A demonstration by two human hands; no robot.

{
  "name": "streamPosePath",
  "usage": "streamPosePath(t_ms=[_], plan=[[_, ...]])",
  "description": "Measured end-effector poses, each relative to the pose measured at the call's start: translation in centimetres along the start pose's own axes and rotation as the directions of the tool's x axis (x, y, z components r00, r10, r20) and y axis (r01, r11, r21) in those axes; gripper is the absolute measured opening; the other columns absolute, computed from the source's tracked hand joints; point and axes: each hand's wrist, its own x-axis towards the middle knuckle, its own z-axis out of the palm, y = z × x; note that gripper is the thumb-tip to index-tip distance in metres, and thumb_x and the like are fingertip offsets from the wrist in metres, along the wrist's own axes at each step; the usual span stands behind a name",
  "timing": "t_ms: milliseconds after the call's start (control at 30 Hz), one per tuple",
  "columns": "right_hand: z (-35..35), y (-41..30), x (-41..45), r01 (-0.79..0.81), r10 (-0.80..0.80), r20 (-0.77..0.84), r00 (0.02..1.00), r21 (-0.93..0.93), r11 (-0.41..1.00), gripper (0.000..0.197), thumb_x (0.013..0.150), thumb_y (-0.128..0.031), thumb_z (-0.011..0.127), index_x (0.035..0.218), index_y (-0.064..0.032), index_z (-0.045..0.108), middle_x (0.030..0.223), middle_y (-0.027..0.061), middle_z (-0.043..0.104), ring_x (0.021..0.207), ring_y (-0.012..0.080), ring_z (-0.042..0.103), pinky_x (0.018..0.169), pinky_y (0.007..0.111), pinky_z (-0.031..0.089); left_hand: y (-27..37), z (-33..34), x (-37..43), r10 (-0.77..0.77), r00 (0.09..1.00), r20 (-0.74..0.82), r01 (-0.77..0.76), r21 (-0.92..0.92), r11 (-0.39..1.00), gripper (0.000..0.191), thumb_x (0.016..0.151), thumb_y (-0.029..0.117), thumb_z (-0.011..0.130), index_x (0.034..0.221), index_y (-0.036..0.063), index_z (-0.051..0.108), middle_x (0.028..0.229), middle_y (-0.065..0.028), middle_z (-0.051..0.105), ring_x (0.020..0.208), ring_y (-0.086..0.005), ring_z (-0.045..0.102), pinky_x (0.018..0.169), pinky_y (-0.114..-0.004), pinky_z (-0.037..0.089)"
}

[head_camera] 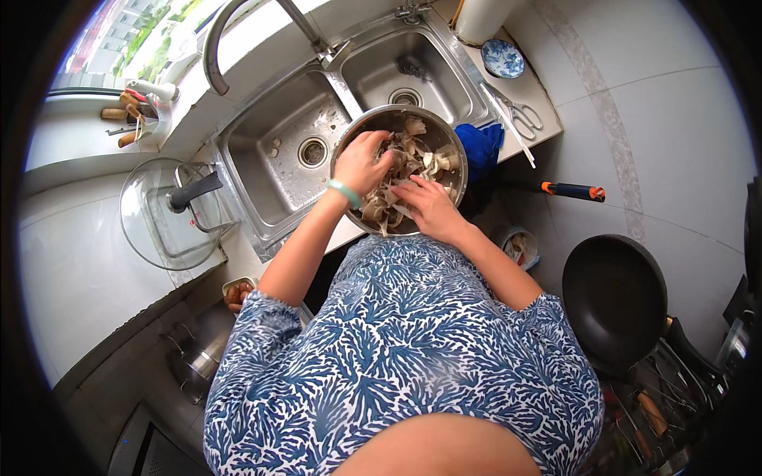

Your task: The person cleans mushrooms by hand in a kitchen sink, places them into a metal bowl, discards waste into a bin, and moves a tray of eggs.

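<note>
A round stainless steel bowl [457,140] sits over the front edge of the double sink, close against my body. Torn greyish-brown mushroom pieces [411,160] fill much of it, some pale on the inside. My left hand [364,165], with a pale green bangle [344,193] at the wrist, reaches in from the left. Its fingers curl down among the pieces, and their grip is partly hidden. From the right, my right hand [436,208] lies low over the pieces, a pale mushroom strip [404,209] between its fingers and thumb.
Behind the bowl are two sink basins [271,149] under a curved faucet [217,59]. A glass lid [143,220] stands at left. Right of the bowl are a blue cloth [479,149], scissors [525,119] and a patterned dish [503,58]. A black wok [613,297] is at right.
</note>
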Motion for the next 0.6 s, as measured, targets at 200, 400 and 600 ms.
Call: streamPosePath(t_ms=[200,400,600], plan=[[-0.3,1.3,1.5,-0.045,0.072,-0.155,0.985,0.173,0.984,0.034,0.073,0.002,0.051,0.103,-0.0085,0.061,0.117,0.0118,0.055,0.111,0.0293,0.049,0.096,0.042,0.035,-3.9,4.2,2.5,0.179,0.907,0.381,-0.236,0.109,0.966,0.039,0.073,0.017,0.061,0.111,0.0101,0.058,0.108,-0.0134,0.059,0.105,-0.0293,0.054,0.092,-0.039,0.042],[2.6,3.6,5.1,-0.654,0.656,-0.127,0.744,0.065,0.754,0.049,0.081,-0.026,0.058,0.107,0.0136,0.045,0.109,0.0338,0.051,0.106,0.0461,0.048,0.094,0.046,0.037,-3.9,3.0,1.0,0.027,0.830,0.557,-0.258,0.341,0.904,0.022,0.069,0.020,0.060,0.089,0.0172,0.069,0.107,-0.0017,0.059,0.107,-0.0260,0.050,0.092,-0.038,0.040],[2.8,6.0,7.1,-0.794,0.828,0.007,0.560,0.290,0.535,0.075,0.071,-0.049,0.064,0.115,0.0088,0.044,0.106,0.0318,0.056,0.102,0.0431,0.054,0.090,0.044,0.041,-4.5,2.2,-1.5,0.315,0.847,0.428,-0.405,0.136,0.904,0.018,0.066,0.007,0.060,0.078,0.0115,0.071,0.105,-0.0059,0.060,0.109,-0.0275,0.048,0.095,-0.039,0.038]])
